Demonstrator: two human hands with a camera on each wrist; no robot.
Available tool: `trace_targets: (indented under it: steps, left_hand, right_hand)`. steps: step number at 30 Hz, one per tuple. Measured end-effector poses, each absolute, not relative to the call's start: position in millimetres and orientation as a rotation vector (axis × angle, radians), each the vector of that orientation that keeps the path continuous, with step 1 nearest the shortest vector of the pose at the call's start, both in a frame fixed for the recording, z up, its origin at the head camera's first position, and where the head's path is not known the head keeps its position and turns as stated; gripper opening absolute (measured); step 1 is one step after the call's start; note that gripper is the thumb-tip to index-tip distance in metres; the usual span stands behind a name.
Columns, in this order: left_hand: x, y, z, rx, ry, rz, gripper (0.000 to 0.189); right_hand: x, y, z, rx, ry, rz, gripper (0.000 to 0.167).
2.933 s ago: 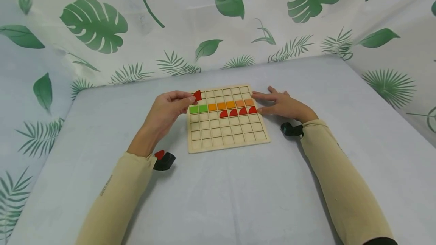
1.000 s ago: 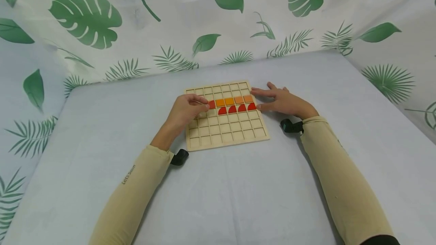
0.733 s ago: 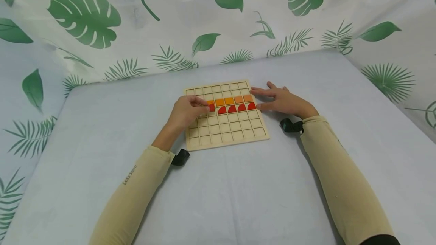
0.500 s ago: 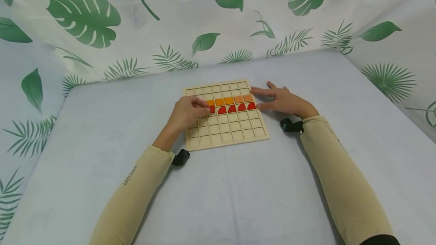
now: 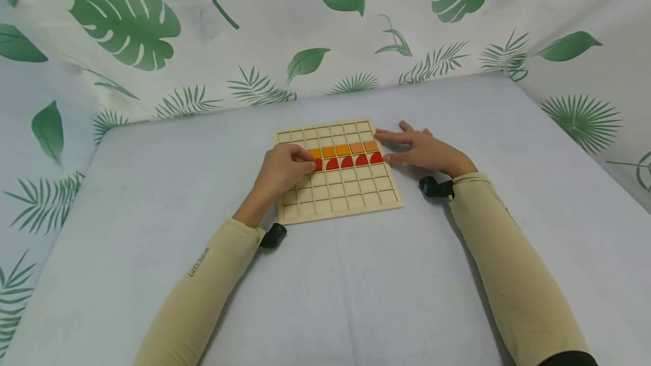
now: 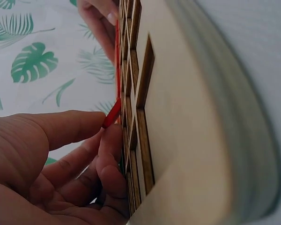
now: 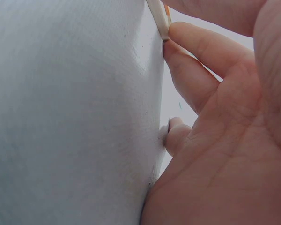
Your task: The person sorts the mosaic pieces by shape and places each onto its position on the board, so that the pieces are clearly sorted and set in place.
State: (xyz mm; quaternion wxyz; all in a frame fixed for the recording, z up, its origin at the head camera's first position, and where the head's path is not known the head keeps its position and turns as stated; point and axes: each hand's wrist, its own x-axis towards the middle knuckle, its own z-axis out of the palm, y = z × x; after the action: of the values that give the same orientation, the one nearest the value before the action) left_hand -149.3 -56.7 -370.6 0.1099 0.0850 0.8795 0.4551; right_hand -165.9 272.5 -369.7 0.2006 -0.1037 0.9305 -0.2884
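Note:
A pale wooden grid board (image 5: 339,191) lies flat on the table. My left hand (image 5: 283,169) pinches a red tile (image 6: 112,114) between thumb and forefinger; the left wrist view shows it tilted, one edge at the board's grid. In the head view this red tile sits left of a row of red quarter-round tiles (image 5: 347,161). Behind that row runs a row of orange square tiles (image 5: 343,149). My left hand covers the board's left cells. My right hand (image 5: 424,151) rests at the board's right edge, fingers spread, fingertips touching the rim (image 7: 158,18).
A white cloth (image 5: 335,287) covers the table. A leaf-printed backdrop (image 5: 274,44) rises behind it and at both sides. A black wrist camera (image 5: 273,236) sits by the left sleeve, another black camera (image 5: 435,187) by the right.
My left hand has carried the red tile from the board's back left corner toward the row of red tiles and lowered it there. The right hand has stayed at the right edge.

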Motion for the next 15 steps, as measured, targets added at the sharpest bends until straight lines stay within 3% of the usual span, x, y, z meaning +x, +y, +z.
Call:
trace_targets:
  steps: [15]
  left_hand:
    - [-150.3, -57.7, -372.9, 0.310, 2.596, 1.320, 0.016]
  right_hand:
    - [-167.0, 272.2, -369.7, -0.293, 2.606, -0.797, 0.072]
